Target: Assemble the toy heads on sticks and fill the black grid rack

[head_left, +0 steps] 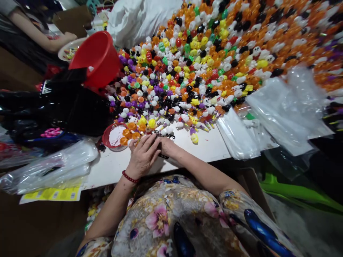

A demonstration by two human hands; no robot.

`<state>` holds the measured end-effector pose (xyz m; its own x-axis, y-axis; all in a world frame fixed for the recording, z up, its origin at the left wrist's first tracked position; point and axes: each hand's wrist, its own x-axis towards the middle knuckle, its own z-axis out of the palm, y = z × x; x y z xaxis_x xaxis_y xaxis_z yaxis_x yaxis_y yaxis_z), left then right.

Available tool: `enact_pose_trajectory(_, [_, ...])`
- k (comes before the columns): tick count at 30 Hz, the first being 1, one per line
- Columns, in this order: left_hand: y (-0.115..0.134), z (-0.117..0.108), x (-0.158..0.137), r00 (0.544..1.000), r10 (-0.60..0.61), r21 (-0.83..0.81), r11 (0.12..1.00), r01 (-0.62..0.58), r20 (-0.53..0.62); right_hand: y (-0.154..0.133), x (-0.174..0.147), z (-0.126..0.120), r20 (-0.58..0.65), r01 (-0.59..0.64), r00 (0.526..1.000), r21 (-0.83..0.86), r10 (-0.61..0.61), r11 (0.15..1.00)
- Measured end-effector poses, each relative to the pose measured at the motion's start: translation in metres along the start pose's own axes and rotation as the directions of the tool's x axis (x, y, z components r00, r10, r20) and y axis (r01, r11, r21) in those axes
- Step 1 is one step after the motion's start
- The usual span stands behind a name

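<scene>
So I'm standing right by this table (203, 151) and the amount of little plastic toys on it is unreal. The person's left hand (142, 155), the one with a dark red beaded bracelet (130, 177) on the wrist, is curled in front of the body, fingers bent and bunched together. The right hand (166, 145) comes in from the other side and meets it, partly hidden behind those fingers. Honestly can't tell whether either grip is clenched on something or loose, the fingertips are covered from here. Both are over a black slotted frame (164, 156) near the table's front edge, and a cluster of orange pieces (131, 135) sits just beside the left fingers. Next to that is a red mesh basket (118, 147) with something white in it. The giant toy heap (200, 64) (orange, white, black, yellow, purple, green, you name it) spreads behind and off to the right. There's a big tilted red tub (92, 53) on the left, clear plastic bags (237, 135) on the right, and a co-worker's hand (69, 36) by a pale bowl (64, 53) further back.
</scene>
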<state>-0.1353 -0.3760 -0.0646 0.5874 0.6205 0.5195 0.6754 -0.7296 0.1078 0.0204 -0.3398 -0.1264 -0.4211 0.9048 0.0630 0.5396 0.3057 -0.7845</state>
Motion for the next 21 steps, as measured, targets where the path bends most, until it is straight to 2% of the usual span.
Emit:
enact_pose_trajectory(3, [0.003, -0.005, 0.003, 0.999, 0.026, 0.050, 0.998, -0.024, -0.022, 0.000, -0.003, -0.001, 0.005, 0.033, 0.999, -0.040, -0.033, 0.999])
enact_pose_trajectory(9, [0.005, -0.010, 0.001, 0.999, 0.030, 0.102, 0.994, -0.028, -0.018, 0.009, -0.010, 0.007, -0.069, 0.067, 0.995, -0.027, -0.069, 0.997])
enact_pose_trajectory(13, [0.003, -0.009, -0.001, 1.000, 0.022, 0.095, 0.995, -0.020, -0.018, 0.014, -0.010, 0.013, -0.120, 0.114, 0.986, 0.010, -0.112, 0.993])
enact_pose_trajectory(21, [-0.002, -0.007, -0.003, 0.997, -0.041, 0.058, 0.997, 0.045, -0.059, 0.016, -0.012, 0.017, -0.136, 0.112, 0.985, 0.043, -0.105, 0.993])
